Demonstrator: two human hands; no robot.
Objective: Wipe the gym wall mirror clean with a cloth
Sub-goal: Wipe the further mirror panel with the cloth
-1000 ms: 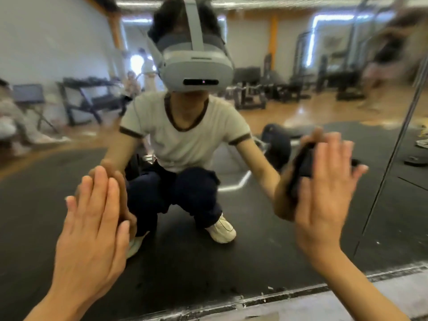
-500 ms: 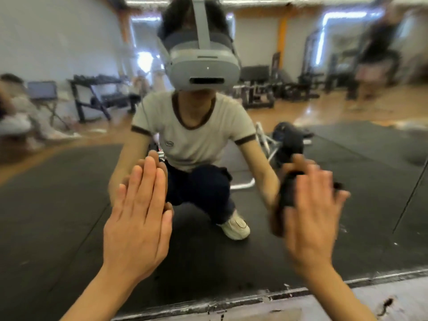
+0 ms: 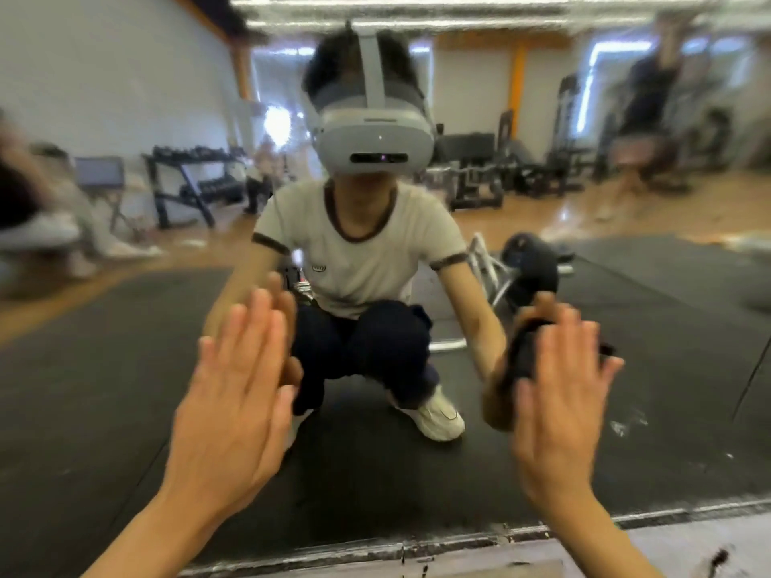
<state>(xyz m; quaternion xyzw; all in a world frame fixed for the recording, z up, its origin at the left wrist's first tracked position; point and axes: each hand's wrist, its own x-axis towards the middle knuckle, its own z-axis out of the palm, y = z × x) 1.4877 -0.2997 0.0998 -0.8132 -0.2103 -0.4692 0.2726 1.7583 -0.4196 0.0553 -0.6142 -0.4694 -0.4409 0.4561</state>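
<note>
I judge I'm mid-wipe: my right hand (image 3: 559, 394), fingers straight, presses the dark cloth (image 3: 523, 352) flat against the mirror (image 3: 125, 390) at right of centre, my left hand (image 3: 233, 394) braces open-palmed and empty, and the next stroke needs steady pressure.

- The cloth (image 3: 526, 355) lay mostly hidden behind the right hand (image 3: 557, 404); only dark edges showed past the fingers.
- Both forearms ran off the bottom edge.
- The mirror (image 3: 104, 390) was cut off on every side but the bottom.
- A reflected figure (image 3: 651, 106) at upper right was too blurred to make out.
- Reflected shapes at far left were smeared.
</note>
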